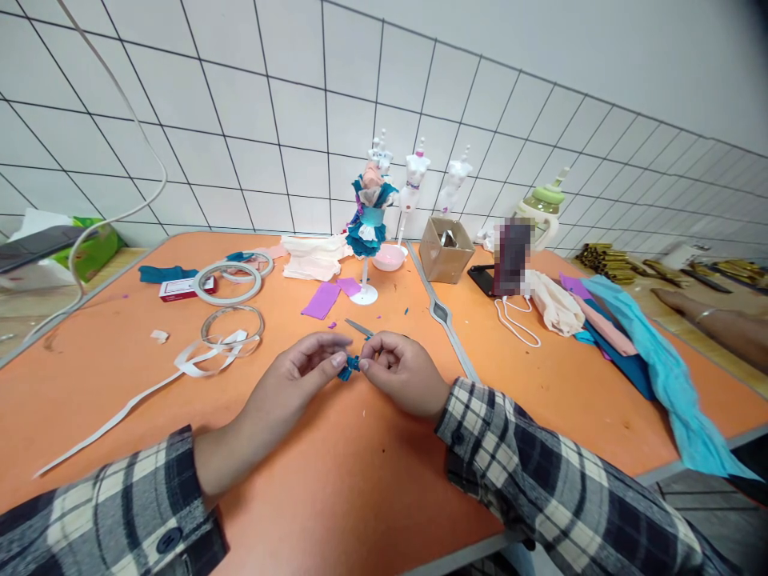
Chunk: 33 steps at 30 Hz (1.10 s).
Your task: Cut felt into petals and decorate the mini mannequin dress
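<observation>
Between my two hands is a small gathered piece of dark teal crepe paper (346,370), just above the orange table (336,496). My left hand (297,370) pinches its left side between thumb and fingers. At its right end, my right hand (408,374) grips it with thumb and forefinger, the other fingers curled in. Partly hidden behind my hands lies a pair of scissors (358,327). Farther back stands a mini dress form (367,228) on a white base, dressed in teal, white and peach crepe paper.
Bare white dress forms (414,180), a pink bowl (390,258) and a cardboard box (447,250) stand behind. Tape rolls (257,292) and a white ribbon (129,406) lie left, purple paper (321,300) ahead. Crepe strips (660,352) hang over the right edge; another person's arm (714,324) is beyond.
</observation>
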Each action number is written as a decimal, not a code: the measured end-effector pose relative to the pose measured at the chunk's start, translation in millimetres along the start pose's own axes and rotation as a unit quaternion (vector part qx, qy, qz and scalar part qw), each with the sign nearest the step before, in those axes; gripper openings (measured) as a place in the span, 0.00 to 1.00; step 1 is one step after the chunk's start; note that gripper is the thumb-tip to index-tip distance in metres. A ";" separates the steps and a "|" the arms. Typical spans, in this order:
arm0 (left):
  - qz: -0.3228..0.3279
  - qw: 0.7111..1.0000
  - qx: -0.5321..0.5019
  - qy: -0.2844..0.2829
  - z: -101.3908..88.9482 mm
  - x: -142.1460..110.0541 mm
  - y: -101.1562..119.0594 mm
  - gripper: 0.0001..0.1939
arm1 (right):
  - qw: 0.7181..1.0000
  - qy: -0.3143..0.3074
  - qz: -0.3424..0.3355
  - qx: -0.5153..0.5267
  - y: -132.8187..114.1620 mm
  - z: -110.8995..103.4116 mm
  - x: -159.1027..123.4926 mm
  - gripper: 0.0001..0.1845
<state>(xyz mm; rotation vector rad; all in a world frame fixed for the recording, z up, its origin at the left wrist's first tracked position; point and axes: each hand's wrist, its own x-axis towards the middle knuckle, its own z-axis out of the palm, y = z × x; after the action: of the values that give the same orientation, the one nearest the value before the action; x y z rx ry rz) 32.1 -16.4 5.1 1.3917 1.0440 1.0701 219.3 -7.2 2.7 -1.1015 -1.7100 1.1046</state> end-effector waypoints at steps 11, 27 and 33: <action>-0.022 0.994 0.090 -0.063 0.7 1.6 4.3 0.12 | 0.982 -0.044 0.123 0.135 -5.8 -0.2 -1.4 0.07; 0.004 0.989 0.109 -0.103 1.8 1.4 7.4 0.09 | 0.992 -0.063 0.071 0.087 0.2 -2.7 0.3 0.09; 0.011 0.987 0.104 -0.118 0.0 1.9 7.6 0.10 | 0.997 -0.049 0.058 0.028 1.5 -3.3 -0.1 0.11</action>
<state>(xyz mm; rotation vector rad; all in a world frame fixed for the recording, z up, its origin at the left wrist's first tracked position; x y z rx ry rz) 32.9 -15.1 12.9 1.6565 0.9888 0.8039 222.7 -6.1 2.2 -1.1409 -1.6970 1.2901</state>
